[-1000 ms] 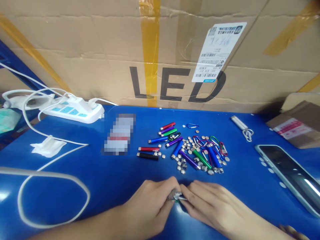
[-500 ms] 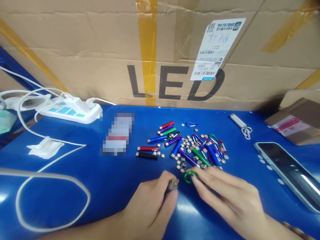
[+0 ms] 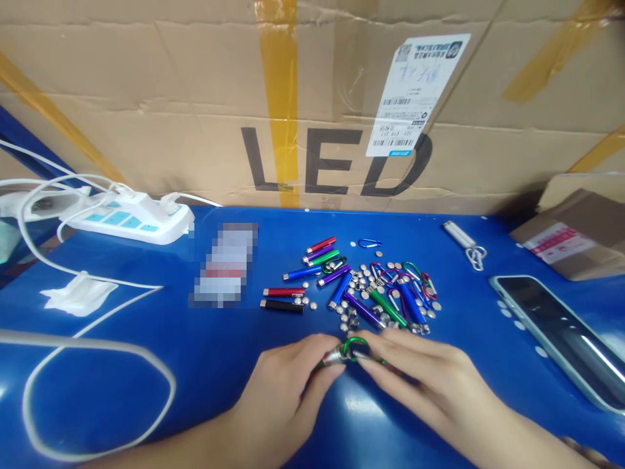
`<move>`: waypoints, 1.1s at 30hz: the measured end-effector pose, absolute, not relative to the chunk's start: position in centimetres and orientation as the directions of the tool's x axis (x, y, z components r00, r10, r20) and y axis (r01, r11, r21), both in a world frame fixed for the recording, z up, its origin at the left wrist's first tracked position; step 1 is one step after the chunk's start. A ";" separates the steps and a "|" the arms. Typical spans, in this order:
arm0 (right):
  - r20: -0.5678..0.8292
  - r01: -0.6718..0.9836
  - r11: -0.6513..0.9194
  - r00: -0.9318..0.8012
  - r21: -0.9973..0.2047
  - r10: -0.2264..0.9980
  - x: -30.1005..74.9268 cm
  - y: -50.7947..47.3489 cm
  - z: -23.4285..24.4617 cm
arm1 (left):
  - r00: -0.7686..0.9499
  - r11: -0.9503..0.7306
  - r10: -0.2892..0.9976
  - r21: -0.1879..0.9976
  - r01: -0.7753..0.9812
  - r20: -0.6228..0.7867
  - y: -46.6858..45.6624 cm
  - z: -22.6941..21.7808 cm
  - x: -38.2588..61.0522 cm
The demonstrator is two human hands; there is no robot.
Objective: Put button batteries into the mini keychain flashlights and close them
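My left hand (image 3: 280,384) is closed around a small tube-shaped flashlight (image 3: 334,356); its silver end sticks out between thumb and forefinger, while the fingers hide most of the body. A green carabiner (image 3: 356,339) is pinched in my right hand (image 3: 430,374), its curved end touching or passing through the flashlight's tip; I cannot tell which. Just beyond both hands lie loose button cells (image 3: 361,281), a green tube (image 3: 387,306), a purple tube (image 3: 364,311) and several other coloured tubes. More carabiners (image 3: 413,269) are heaped at the right of this pile.
A large cardboard box (image 3: 195,98) marked LED stands along the back. On the left are a white power strip (image 3: 127,221), looping cables and a crumpled white wrapper (image 3: 81,294). A phone (image 3: 561,339), a white keychain tube (image 3: 456,234) and a small carton (image 3: 581,231) lie right.
My right hand has moved left, bringing the green carabiner against the flashlight's end. The flashlight has turned so its silver tip points toward the carabiner. The view has shifted slightly.
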State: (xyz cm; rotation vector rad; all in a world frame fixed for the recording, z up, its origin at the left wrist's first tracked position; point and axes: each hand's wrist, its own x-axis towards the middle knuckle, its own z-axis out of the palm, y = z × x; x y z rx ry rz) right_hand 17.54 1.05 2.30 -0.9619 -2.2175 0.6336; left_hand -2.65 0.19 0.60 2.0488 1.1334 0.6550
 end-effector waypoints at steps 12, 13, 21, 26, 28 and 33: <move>-0.134 0.270 0.013 -0.520 -0.963 0.844 17.5 2.0 3.4 | 0.470 -0.473 0.852 0.726 0.499 0.232 0.2 -0.6 -2.5; -0.113 0.259 0.020 -0.487 -0.966 0.866 17.9 2.4 3.6 | 0.442 -0.431 0.875 0.737 0.520 0.199 0.2 -0.6 -2.5; 0.392 0.588 0.264 0.100 -0.765 0.914 24.2 7.7 3.5 | 0.378 -0.334 0.915 0.786 0.520 0.139 -0.2 -0.1 -2.0; 0.487 0.902 0.145 0.081 -0.408 0.869 28.7 10.6 1.8 | 0.425 -0.426 0.882 0.725 0.541 0.201 -0.2 -0.3 -2.1; 0.443 0.929 0.101 0.072 -0.355 0.893 29.8 11.2 1.2 | 0.442 -0.440 0.874 0.714 0.545 0.202 -0.2 -0.2 -2.2; 0.358 0.970 0.038 0.052 -0.242 0.932 30.6 11.3 0.5 | 0.498 -0.455 0.852 0.697 0.555 0.160 0.1 0.1 -2.4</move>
